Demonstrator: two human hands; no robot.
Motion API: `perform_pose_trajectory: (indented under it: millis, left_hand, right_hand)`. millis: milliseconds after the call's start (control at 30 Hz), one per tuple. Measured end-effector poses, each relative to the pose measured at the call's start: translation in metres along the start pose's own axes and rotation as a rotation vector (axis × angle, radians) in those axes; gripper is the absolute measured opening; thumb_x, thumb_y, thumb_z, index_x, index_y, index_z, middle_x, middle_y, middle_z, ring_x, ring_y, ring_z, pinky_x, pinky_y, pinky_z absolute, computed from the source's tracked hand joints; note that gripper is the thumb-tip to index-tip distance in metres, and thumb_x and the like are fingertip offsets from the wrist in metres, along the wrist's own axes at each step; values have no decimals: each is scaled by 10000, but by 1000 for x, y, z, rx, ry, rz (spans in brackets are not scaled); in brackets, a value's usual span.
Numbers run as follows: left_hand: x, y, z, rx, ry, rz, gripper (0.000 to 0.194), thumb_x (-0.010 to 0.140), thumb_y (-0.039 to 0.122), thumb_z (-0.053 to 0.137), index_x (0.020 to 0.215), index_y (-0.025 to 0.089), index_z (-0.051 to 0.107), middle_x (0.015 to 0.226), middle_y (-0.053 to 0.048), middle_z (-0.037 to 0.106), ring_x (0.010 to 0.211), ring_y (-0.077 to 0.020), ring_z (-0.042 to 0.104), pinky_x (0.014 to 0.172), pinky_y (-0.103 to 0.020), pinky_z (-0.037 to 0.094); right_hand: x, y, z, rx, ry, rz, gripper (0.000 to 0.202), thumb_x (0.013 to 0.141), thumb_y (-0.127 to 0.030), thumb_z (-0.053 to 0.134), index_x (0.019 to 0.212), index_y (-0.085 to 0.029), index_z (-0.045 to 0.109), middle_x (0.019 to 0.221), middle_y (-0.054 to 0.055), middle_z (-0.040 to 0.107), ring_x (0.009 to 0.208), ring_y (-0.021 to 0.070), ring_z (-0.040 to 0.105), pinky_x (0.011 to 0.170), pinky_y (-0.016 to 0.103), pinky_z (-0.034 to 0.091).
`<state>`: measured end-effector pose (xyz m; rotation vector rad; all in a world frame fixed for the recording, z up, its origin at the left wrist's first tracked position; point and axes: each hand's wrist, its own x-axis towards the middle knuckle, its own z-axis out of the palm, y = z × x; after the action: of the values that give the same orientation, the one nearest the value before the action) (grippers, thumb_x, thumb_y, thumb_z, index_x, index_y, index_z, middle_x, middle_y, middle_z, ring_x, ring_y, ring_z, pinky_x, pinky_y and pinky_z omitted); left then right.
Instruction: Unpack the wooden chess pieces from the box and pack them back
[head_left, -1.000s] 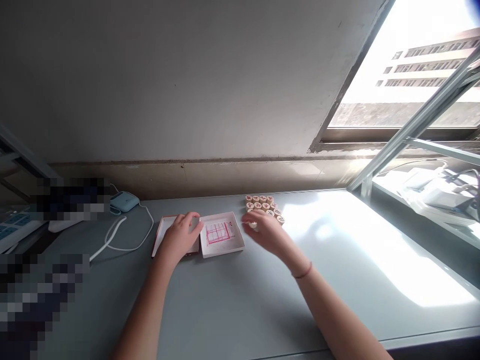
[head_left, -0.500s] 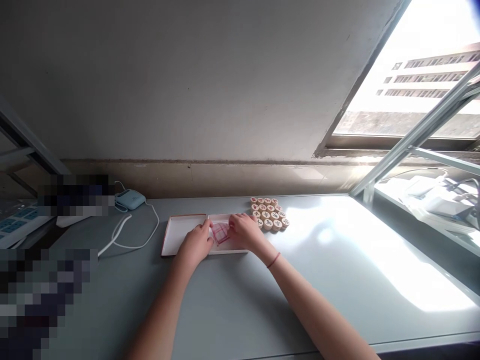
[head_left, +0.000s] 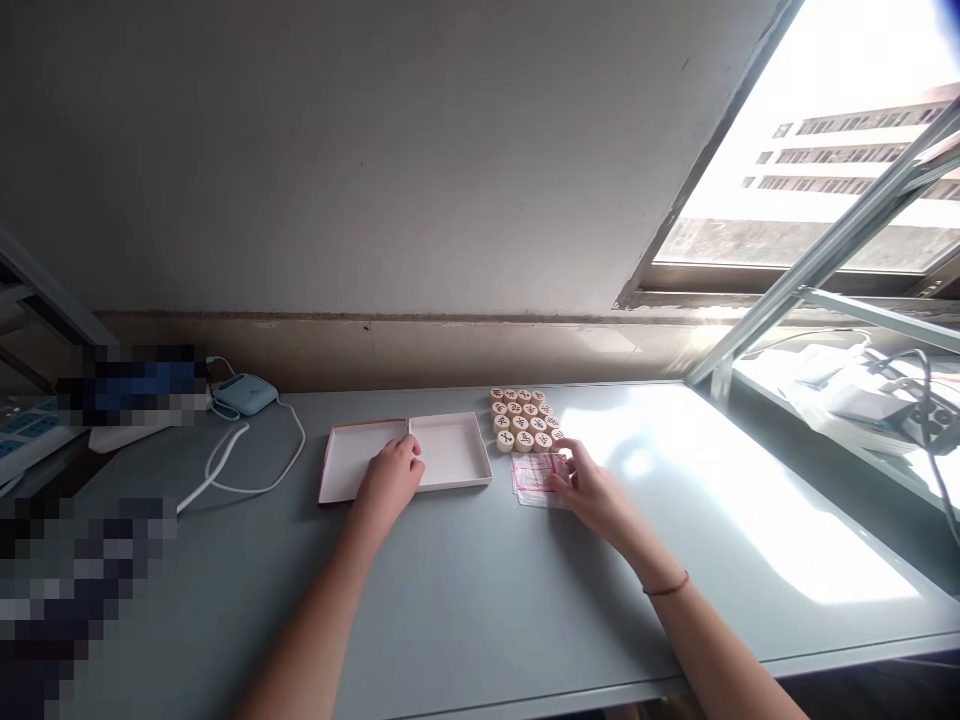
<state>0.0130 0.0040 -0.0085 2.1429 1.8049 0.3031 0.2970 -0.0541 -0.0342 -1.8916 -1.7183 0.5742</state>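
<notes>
An open shallow cardboard box (head_left: pixel 450 450) lies on the desk, white inside, its lid half to the left. My left hand (head_left: pixel 391 473) is curled at the seam between the two halves, its fingers closed on the box's inner edge. Right of the box, my right hand (head_left: pixel 596 492) has its thumb and fingers on a folded clear plastic chessboard sheet (head_left: pixel 534 475) with red lines. The sheet is low at the desk top, just in front of the round wooden Chinese chess pieces (head_left: pixel 519 422), which stand grouped in rows. My right fingertips partly cover the nearest right piece.
The grey desk (head_left: pixel 450 600) runs along a wall. At the left are a light blue device (head_left: pixel 246 394), a white cable (head_left: pixel 262 490) and a power strip (head_left: pixel 30 440). Metal frame bars (head_left: pixel 810 260) rise at the right by a window, with cables and white items on a shelf.
My right hand has lifted the folded sheet out of the box's right half and carried it right, in front of the chess pieces. My left hand stays at the box. The view has shifted slightly.
</notes>
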Motion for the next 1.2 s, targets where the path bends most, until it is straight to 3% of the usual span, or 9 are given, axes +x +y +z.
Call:
perform_pose_trajectory:
  millis: [100, 233, 300, 433, 533, 633, 733, 933, 1200]
  left_hand:
    - [6, -1, 1, 3, 10, 18, 175, 833, 112, 436, 889, 226, 556, 908, -30, 649, 820, -187, 621, 696, -264, 441]
    - [11, 3, -4, 21, 19, 27, 174, 849, 127, 448, 931, 214, 575, 934, -45, 638, 814, -192, 620, 697, -272, 444]
    - [7, 9, -7, 49, 88, 23, 173, 881, 190, 449, 998, 201, 576, 1009, -81, 611, 865, -220, 612, 707, -292, 444]
    - [-16, 24, -6, 78, 313, 232, 210, 937, 282, 395, 895, 205, 585, 915, -59, 617, 852, -202, 605, 712, -277, 431]
    - [-36, 26, 9, 111, 156, 411, 237, 916, 233, 398, 741, 207, 556, 751, -20, 628, 705, -164, 600, 619, -260, 392]
    - [-46, 21, 27, 149, -14, 386, 202, 868, 172, 430, 697, 196, 535, 708, -20, 643, 637, -161, 595, 540, -266, 332]
    - [-46, 16, 35, 141, -51, 332, 209, 877, 179, 417, 701, 194, 529, 729, -22, 664, 648, -167, 605, 527, -271, 293]
    - [-40, 19, 29, 77, -81, 271, 218, 876, 180, 420, 672, 193, 496, 703, -7, 662, 642, -156, 602, 523, -275, 238]
    - [-40, 11, 24, -27, -114, 356, 242, 888, 179, 409, 651, 193, 452, 678, 8, 616, 629, -137, 555, 555, -262, 279]
  right_hand:
    - [1, 2, 0, -78, 18, -8, 368, 804, -344, 428, 1152, -222, 434, 706, -6, 552, 603, 182, 518, 586, 299, 411]
    - [-4, -4, -5, -211, 196, -80, 363, 835, -389, 442, 1140, -197, 484, 907, 90, 588, 736, 222, 568, 623, 320, 426]
    - [-8, -16, -6, -228, 245, -130, 335, 863, -392, 429, 1126, -196, 498, 953, 107, 591, 744, 219, 571, 627, 318, 426]
    - [-11, -54, 8, -217, 54, -308, 206, 914, -330, 393, 875, -202, 550, 818, 61, 612, 672, 173, 555, 593, 275, 384]
    - [-10, -76, 32, -300, -182, -504, 246, 912, -239, 384, 727, -193, 539, 718, 41, 610, 618, 148, 542, 547, 263, 309]
    - [-8, -82, 55, -391, -303, -636, 162, 857, -196, 451, 742, -178, 564, 711, 39, 631, 597, 140, 543, 523, 270, 245]
    - [-7, -79, 66, -387, -279, -626, 146, 843, -193, 470, 732, -175, 562, 697, 31, 640, 591, 131, 542, 517, 271, 212]
    - [-8, -75, 66, -305, -232, -584, 189, 848, -208, 480, 665, -179, 516, 655, 11, 636, 564, 110, 516, 514, 262, 181]
    - [-8, -77, 68, -268, -179, -590, 243, 845, -209, 480, 604, -173, 481, 586, 1, 603, 512, 89, 462, 500, 266, 155]
